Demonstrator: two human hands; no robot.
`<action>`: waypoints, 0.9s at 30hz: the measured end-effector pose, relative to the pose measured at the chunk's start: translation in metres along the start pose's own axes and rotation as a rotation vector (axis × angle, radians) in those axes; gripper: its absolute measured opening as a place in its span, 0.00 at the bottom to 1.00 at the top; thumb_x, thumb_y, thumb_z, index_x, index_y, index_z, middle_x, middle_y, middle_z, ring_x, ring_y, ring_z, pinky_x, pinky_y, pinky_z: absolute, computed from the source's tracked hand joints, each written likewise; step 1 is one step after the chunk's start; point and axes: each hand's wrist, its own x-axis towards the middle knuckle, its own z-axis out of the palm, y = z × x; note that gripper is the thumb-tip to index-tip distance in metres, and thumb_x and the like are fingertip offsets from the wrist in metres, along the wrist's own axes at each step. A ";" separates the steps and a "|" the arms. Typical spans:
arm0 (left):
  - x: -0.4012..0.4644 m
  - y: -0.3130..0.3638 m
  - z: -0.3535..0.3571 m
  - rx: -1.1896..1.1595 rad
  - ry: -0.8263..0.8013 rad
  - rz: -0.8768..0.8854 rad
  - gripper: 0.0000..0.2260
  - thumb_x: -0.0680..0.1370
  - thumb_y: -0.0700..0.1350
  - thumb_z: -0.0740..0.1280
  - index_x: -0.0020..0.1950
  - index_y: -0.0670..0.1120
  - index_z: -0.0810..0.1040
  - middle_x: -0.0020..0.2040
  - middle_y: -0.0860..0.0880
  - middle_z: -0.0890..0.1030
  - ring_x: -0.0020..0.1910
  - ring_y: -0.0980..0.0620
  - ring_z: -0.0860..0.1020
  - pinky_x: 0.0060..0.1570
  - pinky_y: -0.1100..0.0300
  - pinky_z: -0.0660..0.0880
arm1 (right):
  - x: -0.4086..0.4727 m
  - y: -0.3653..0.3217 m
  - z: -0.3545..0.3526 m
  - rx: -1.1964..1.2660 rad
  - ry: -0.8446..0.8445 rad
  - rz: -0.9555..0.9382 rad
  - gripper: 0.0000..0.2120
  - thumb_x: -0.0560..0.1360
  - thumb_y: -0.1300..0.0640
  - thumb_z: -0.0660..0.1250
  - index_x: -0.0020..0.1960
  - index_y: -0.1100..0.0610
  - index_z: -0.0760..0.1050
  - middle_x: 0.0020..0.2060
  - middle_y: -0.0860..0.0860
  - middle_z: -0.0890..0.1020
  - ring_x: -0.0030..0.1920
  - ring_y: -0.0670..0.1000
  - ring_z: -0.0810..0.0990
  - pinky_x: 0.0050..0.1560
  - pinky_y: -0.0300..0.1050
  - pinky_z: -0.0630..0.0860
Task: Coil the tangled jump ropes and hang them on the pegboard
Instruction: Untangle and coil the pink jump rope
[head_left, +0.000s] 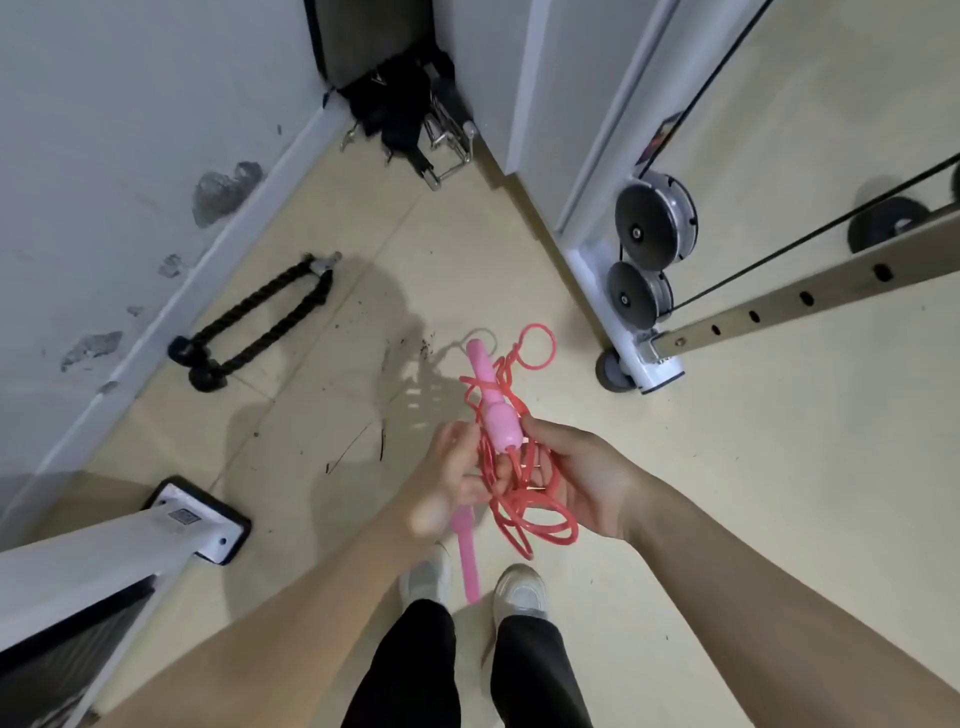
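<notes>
A tangled pink-red jump rope (524, 499) hangs in a bundle between both hands, above the floor. One pink handle (493, 405) sticks up and away from me through the tangle. The other pink handle (467, 556) dangles below my left hand. My left hand (452, 478) is blurred and grips strands on the left side of the bundle. My right hand (576, 478) holds the right side, fingers curled around the cords near the upper handle. A loop (537, 345) of cord sticks out at the top. No pegboard is in view.
A black rope attachment (254, 322) lies on the floor by the left wall. Black straps and metal handles (415, 124) lie in the far corner. A cable machine with pulleys (649, 244) and a perforated bar (810, 296) stands right. A machine foot (197, 519) sits lower left. My shoes (519, 592) are below.
</notes>
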 end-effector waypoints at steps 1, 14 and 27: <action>-0.022 0.017 -0.003 -0.007 -0.013 0.015 0.17 0.74 0.59 0.54 0.43 0.46 0.71 0.32 0.52 0.80 0.34 0.52 0.78 0.42 0.56 0.76 | -0.014 -0.008 0.020 -0.052 -0.011 -0.020 0.15 0.79 0.53 0.55 0.54 0.62 0.74 0.36 0.56 0.82 0.35 0.51 0.82 0.41 0.43 0.79; -0.220 0.196 -0.066 0.306 0.078 0.160 0.15 0.73 0.62 0.59 0.38 0.54 0.77 0.37 0.47 0.78 0.36 0.51 0.75 0.40 0.56 0.68 | -0.160 -0.097 0.236 -0.399 0.201 -0.450 0.11 0.81 0.58 0.56 0.43 0.59 0.73 0.28 0.50 0.77 0.24 0.46 0.74 0.27 0.38 0.74; -0.285 0.242 -0.091 0.684 0.495 0.586 0.08 0.69 0.58 0.61 0.36 0.59 0.79 0.32 0.52 0.78 0.37 0.51 0.75 0.43 0.57 0.71 | -0.180 -0.151 0.290 -0.344 -0.067 -0.351 0.20 0.79 0.41 0.52 0.51 0.55 0.74 0.44 0.53 0.80 0.41 0.50 0.80 0.45 0.42 0.75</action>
